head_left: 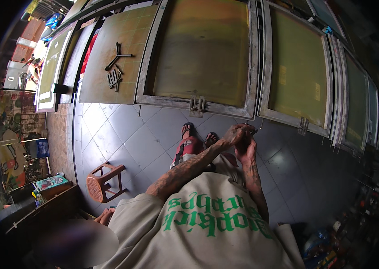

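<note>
At the frame (pixel 227 110) near-right corner: left hand (pixel 234 136), right hand (pixel 246 152) together.
Frame just beyond; left nearer. Fingers (pixel 245 128) bunched, can't tell on what.

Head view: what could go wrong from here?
The left hand and right hand are close to a corner of the big frame, so knuckles might knock it. The loose metal parts on the board could slide off if it is jolted. The stool on the floor to the left might trip a careless step.
</note>
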Available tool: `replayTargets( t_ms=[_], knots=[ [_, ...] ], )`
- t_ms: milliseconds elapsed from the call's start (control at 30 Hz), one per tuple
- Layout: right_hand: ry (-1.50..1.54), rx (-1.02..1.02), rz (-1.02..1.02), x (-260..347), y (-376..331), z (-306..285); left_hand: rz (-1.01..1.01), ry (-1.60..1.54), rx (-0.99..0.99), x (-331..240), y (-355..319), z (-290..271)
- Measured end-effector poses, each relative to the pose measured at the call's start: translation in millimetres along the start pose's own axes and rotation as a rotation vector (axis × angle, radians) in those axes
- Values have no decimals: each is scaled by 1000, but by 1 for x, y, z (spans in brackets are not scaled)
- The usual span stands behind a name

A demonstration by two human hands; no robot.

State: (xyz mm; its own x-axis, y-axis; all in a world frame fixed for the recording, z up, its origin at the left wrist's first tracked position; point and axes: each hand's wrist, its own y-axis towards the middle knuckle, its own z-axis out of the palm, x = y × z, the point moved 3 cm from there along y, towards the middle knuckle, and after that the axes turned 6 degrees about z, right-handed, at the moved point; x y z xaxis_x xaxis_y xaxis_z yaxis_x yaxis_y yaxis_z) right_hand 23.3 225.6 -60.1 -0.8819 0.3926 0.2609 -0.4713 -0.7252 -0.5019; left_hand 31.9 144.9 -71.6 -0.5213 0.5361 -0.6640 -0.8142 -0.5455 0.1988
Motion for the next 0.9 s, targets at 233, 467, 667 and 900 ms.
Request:
replayTargets(
  t_ms=[233,467,667,900],
  knots=[
    [78,-59,-26,1,-3,6,-456,468,182,-52,24,16],
    [50,-23,-52,-1,-1,0,-325,137,-130,-20,6,18],
    [148,-15,16,0,-1,5,-198,-131,-239,-22,-1,32],
    [6,-58,14,-2,-1,-11,-430,758,163,-29,19,-5]
  ],
)
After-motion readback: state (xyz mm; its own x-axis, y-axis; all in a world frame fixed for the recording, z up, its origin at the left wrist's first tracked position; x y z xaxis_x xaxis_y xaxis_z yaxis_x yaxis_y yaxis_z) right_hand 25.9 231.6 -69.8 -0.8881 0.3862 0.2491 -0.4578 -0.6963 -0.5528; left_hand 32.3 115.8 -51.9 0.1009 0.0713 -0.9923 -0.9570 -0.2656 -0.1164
